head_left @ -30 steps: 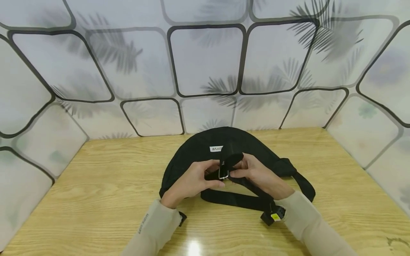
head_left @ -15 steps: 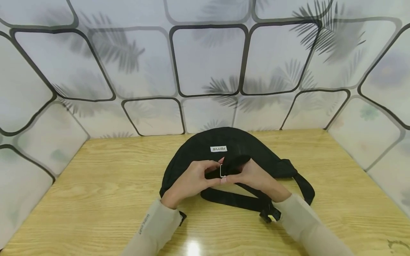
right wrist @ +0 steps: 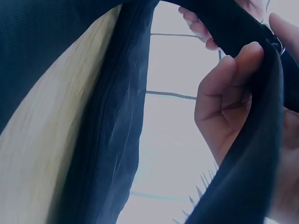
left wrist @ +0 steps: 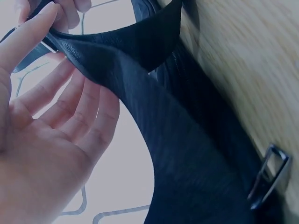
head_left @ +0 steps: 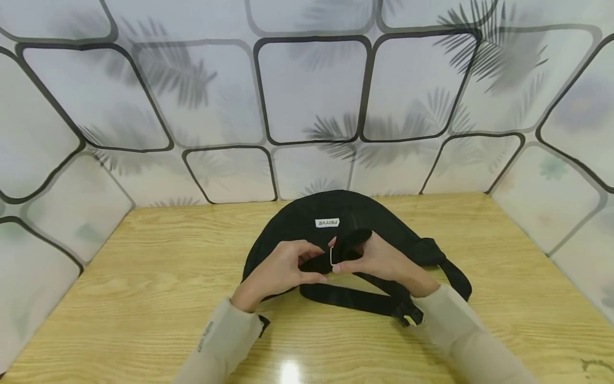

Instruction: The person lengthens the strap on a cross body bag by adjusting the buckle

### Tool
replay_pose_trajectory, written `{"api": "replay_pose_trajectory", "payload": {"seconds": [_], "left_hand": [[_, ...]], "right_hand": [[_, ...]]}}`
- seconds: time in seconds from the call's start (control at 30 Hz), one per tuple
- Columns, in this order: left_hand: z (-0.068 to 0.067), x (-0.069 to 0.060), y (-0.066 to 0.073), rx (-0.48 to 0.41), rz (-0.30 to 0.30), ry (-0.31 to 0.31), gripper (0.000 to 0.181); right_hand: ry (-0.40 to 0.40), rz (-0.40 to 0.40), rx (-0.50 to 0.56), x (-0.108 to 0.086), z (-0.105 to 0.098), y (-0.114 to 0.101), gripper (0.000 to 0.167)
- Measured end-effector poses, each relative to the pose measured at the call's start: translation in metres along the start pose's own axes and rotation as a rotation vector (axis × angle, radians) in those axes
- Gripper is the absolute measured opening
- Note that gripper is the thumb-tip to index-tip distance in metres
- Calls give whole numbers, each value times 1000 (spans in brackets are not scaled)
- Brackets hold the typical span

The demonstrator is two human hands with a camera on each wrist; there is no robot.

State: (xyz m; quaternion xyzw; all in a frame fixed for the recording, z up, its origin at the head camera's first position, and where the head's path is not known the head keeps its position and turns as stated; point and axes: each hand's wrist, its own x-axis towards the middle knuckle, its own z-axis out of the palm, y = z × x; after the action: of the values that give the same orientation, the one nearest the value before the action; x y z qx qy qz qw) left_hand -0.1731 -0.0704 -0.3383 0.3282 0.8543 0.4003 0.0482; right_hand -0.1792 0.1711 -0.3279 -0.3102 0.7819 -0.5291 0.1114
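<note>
A black half-moon bag [head_left: 288, 229] with a white label [head_left: 327, 223] lies on the wooden table. Above its near edge, my left hand [head_left: 280, 266] holds a black strap [head_left: 316, 263] between thumb and fingers. My right hand [head_left: 384, 261] pinches the strap at a metal buckle [head_left: 332, 256], where the strap rises in a loop. In the left wrist view, the left hand [left wrist: 56, 126] has its fingers behind the strap [left wrist: 163, 126]. The right wrist view shows the right hand [right wrist: 229, 93] with bent fingers against the strap [right wrist: 252, 135].
A second length of strap [head_left: 345, 298] runs along the table to a black plastic clip [head_left: 408, 313] beside the right sleeve. At the right, another strap [head_left: 458, 280] curves off the bag. Patterned fabric [head_left: 312, 90] stands behind the table [head_left: 144, 277].
My left hand has shifted slightly left and away from the buckle along the strap. My right hand has come to the buckle, and the strap loop has moved right, uncovering the label.
</note>
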Motion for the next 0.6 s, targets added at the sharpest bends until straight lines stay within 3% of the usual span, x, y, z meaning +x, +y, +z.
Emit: {"api": "replay_pose_trajectory", "payload": {"seconds": [0.27, 0.6], "left_hand": [[-5, -3, -2, 85, 84, -3, 39], [-8, -3, -2, 87, 104, 3, 37]], "right_hand": [[-21, -39, -84, 1, -3, 1, 34], [-35, -17, -157, -1, -5, -2, 39]]}}
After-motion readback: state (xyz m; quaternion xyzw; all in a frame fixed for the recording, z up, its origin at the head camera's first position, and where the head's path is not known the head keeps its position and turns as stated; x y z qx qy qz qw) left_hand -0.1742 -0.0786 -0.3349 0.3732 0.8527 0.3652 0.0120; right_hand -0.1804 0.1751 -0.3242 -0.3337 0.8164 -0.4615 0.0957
